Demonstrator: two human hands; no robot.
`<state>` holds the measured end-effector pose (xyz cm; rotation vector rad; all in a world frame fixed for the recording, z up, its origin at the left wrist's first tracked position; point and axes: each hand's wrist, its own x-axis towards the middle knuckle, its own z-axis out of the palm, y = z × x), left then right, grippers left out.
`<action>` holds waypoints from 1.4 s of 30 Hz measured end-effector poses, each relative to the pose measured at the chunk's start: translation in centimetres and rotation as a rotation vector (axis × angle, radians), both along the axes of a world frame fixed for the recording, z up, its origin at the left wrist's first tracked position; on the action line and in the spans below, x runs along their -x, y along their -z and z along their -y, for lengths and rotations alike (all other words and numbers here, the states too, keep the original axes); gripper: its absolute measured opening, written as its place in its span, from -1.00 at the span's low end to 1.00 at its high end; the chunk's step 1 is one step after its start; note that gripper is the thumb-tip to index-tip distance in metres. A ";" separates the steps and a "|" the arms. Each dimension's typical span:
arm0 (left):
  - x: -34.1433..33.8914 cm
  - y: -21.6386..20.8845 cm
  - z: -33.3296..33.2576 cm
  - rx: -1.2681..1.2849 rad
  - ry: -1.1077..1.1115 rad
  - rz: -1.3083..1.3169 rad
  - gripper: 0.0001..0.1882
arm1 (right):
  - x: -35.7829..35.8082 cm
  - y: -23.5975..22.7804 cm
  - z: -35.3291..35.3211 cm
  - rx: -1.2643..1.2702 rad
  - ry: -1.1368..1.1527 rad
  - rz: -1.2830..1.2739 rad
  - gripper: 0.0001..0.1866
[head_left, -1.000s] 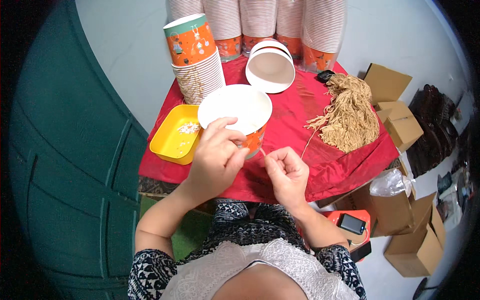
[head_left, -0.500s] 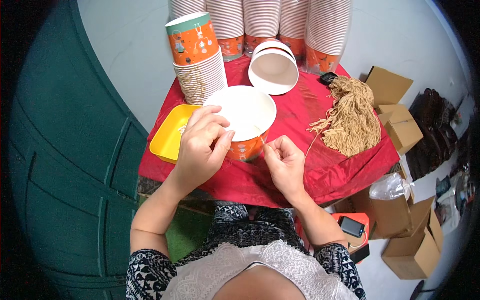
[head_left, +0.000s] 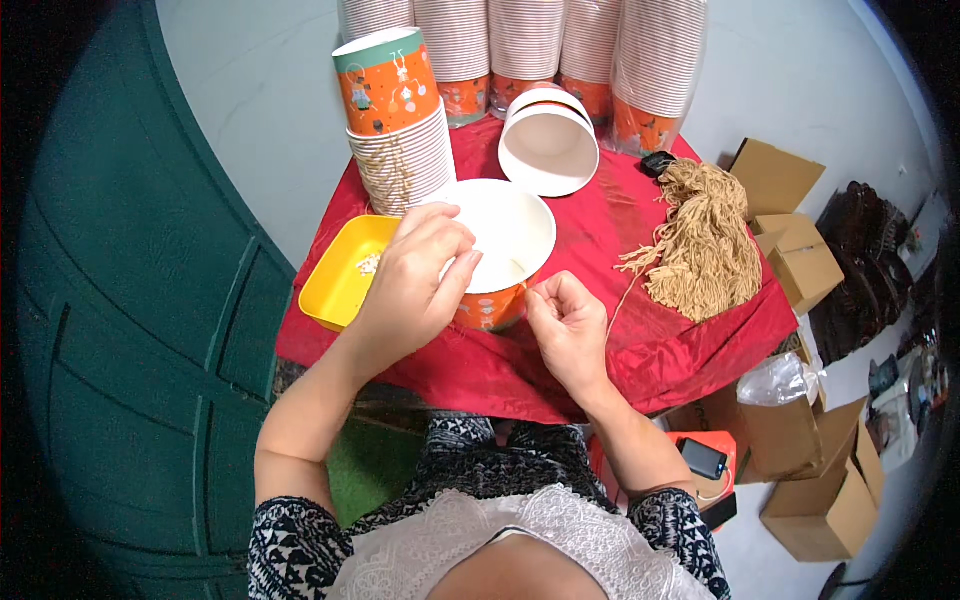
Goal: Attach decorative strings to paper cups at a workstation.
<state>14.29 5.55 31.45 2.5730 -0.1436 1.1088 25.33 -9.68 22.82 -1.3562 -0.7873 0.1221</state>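
Upper left to lower right of frame: no text, labels, brands, numbers or signs I can read.

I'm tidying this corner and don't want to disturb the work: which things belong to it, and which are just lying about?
Seemingly in use:
round orange-and-white paper tub by the right hand
loose tan string bundle
yellow plastic tray with white bits

Probably just lying about:
black rectangular device
open brown cardboard boxes
crumpled clear plastic bag

Smooth paper tub; glossy plastic tray; rough fibrous cord bundle; creased, satiny tablecloth.
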 end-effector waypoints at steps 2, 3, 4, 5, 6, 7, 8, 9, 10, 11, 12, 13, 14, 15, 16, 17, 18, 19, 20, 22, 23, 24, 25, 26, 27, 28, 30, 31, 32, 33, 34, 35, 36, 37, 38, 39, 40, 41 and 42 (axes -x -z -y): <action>-1.1 -0.3 -0.4 0.016 0.028 -0.064 -0.94 | -0.4 0.2 -0.2 -0.004 0.006 0.008 -0.82; -1.7 -0.5 -0.5 0.057 0.082 -0.180 -0.85 | -0.6 0.3 -0.2 -0.008 0.008 0.014 -0.82; -2.1 -0.8 -0.6 0.097 0.128 -0.297 -0.76 | -0.5 0.3 -0.3 -0.011 0.004 0.015 -0.82; -2.6 -0.8 -0.9 0.095 0.124 -0.295 -0.76 | -0.5 0.3 -0.4 -0.010 -0.002 0.001 -0.82; -3.1 -0.6 -1.3 0.097 0.186 -0.379 -0.71 | -0.4 0.2 -0.4 -0.010 -0.008 -0.014 -0.83; -3.7 -0.5 -1.6 0.099 0.251 -0.464 -0.65 | -0.4 0.2 -0.3 -0.011 -0.008 -0.013 -0.83; -4.1 -0.5 -1.8 0.098 0.250 -0.463 -0.65 | -0.3 0.2 -0.2 0.009 -0.009 -0.017 -0.83; -4.5 -0.6 -2.0 0.116 0.272 -0.538 -0.65 | -0.3 0.2 0.0 0.028 -0.011 -0.021 -0.83; -4.8 -0.6 -2.0 0.134 0.297 -0.615 -0.64 | -0.3 0.3 0.1 0.027 -0.008 -0.020 -0.83; -5.0 -0.7 -2.0 0.132 0.299 -0.614 -0.64 | -0.3 0.4 0.2 0.033 -0.012 -0.019 -0.84; -5.1 -0.8 -1.9 0.138 0.303 -0.636 -0.65 | -0.4 0.5 0.2 0.039 -0.017 -0.019 -0.84; -5.1 -0.8 -2.0 0.143 0.307 -0.659 -0.66 | -0.4 0.5 0.2 0.038 -0.015 -0.019 -0.84; -5.1 -0.9 -2.0 0.142 0.308 -0.660 -0.66 | -0.4 0.6 0.1 0.032 -0.013 -0.005 -0.85; -5.0 -0.9 -2.1 0.142 0.307 -0.673 -0.67 | -0.4 0.5 0.1 0.026 -0.012 0.010 -0.86; -5.1 -0.8 -2.1 0.141 0.305 -0.687 -0.68 | -0.4 0.6 0.0 0.024 -0.012 0.007 -0.86; -5.1 -0.9 -2.1 0.140 0.304 -0.690 -0.68 | -0.5 0.6 -0.1 0.024 -0.007 0.009 -0.87; -5.1 -1.0 -1.9 0.134 0.304 -0.670 -0.71 | -0.5 0.6 -0.1 0.023 -0.002 0.011 -0.88; -5.1 -1.1 -1.8 0.128 0.303 -0.647 -0.73 | -0.5 0.6 -0.2 0.021 -0.003 0.011 -0.88; -4.9 -1.1 -1.9 0.127 0.301 -0.647 -0.73 | -0.5 0.7 -0.2 0.020 -0.001 0.015 -0.89; -4.5 -1.1 -1.7 0.071 0.252 -0.468 -0.78 | -0.4 0.6 -0.1 0.017 0.002 0.018 -0.90; -4.1 -1.2 -1.4 0.070 0.252 -0.468 -0.78 | -0.3 0.3 0.2 0.026 0.013 0.025 -0.92; -3.5 -1.5 -0.9 0.068 0.173 -0.387 -0.81 | -0.1 0.2 0.4 0.035 0.025 0.033 -0.93; -2.9 -1.9 -0.2 0.065 0.100 -0.304 -0.84 | -0.1 0.2 0.7 0.034 0.031 0.033 -0.93; -2.2 -2.3 0.7 0.062 0.104 -0.304 -0.84 | 0.0 0.2 1.0 0.009 0.025 0.027 -0.94; -1.4 -2.7 1.7 0.079 0.004 -0.289 -0.84 | 0.2 0.1 1.3 -0.015 0.019 0.020 -0.95; -0.6 -2.8 2.5 0.098 -0.102 -0.273 -0.79 | 0.5 -0.1 1.6 -0.015 0.018 0.020 -0.95; 0.2 -2.4 3.4 0.164 -0.143 -0.290 -0.70 | 1.3 -0.9 2.2 -0.039 0.052 0.138 -0.96; 0.5 -2.2 3.7 0.228 -0.093 -0.334 -0.66 | 1.7 -1.4 2.5 -0.053 0.057 0.216 -0.98; 0.9 -2.1 4.1 0.291 -0.043 -0.378 -0.62 | 2.0 -1.7 2.6 -0.053 0.052 0.216 -0.98; 1.0 -1.5 4.2 0.353 0.004 -0.396 -0.57 | 2.4 -1.9 2.8 -0.067 0.053 0.293 -0.97; 0.8 -1.0 4.2 0.352 0.003 -0.394 -0.57 | 2.5 -2.0 2.9 -0.080 0.057 0.370 -0.95; 0.7 -0.6 4.2 0.513 0.105 -0.464 -0.58 | 2.7 -2.1 2.8 -0.099 0.059 0.415 -0.93; 0.8 -0.4 4.3 0.673 0.207 -0.533 -0.58 | 2.7 -2.1 2.8 -0.100 0.058 0.416 -0.93; 0.8 -0.4 4.4 0.671 0.209 -0.534 -0.58 | 2.8 -2.1 2.8 -0.112 0.061 0.475 -0.93; 0.9 -0.4 4.4 0.745 0.240 -0.558 -0.59 | 2.8 -2.1 2.9 -0.125 0.064 0.534 -0.92; 0.9 -0.4 4.5 0.819 0.270 -0.582 -0.61 | 2.9 -2.0 2.9 -0.126 0.067 0.534 -0.92; 1.1 -0.4 4.6 0.817 0.272 -0.584 -0.61 | 3.0 -1.9 3.0 -0.121 0.053 0.507 -0.93; 1.2 -0.3 4.6 0.779 0.254 -0.578 -0.64 | 3.1 -1.8 3.0 -0.116 0.038 0.479 -0.93; 1.4 -0.2 4.5 0.742 0.237 -0.572 -0.66 | 3.3 -1.9 3.2 -0.117 0.041 0.477 -0.93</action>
